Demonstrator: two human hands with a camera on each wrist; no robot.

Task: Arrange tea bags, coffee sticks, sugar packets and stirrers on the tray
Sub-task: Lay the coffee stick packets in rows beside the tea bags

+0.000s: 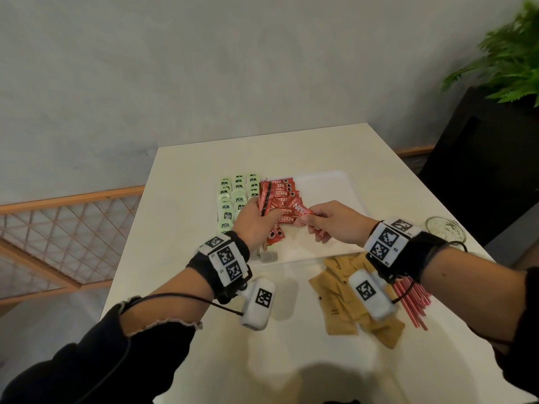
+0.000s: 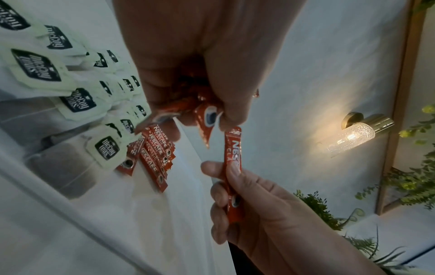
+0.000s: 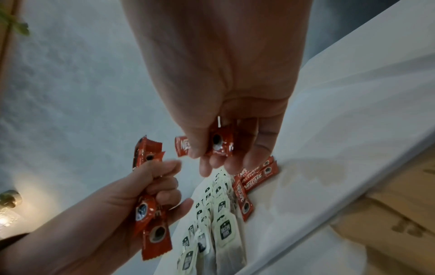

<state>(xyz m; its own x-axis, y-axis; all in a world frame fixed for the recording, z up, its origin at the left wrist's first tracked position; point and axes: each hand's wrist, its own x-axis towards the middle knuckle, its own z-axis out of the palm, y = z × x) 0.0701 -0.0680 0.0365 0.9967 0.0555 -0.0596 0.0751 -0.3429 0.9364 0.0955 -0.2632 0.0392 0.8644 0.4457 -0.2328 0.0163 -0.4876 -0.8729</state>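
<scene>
Left hand held above white tray, fingers curled around a bunch of red Nescafe coffee sticks. Right hand just right of it, fingers and thumb pinching one single coffee stick at its end. Below the fingers, on the tray: more coffee sticks laid in a row; left of these, tea bags in rows. Nearer than both wrists, on the table: brown sugar packets in a loose heap, red stirrers just right of them. Glass right of right wrist.
</scene>
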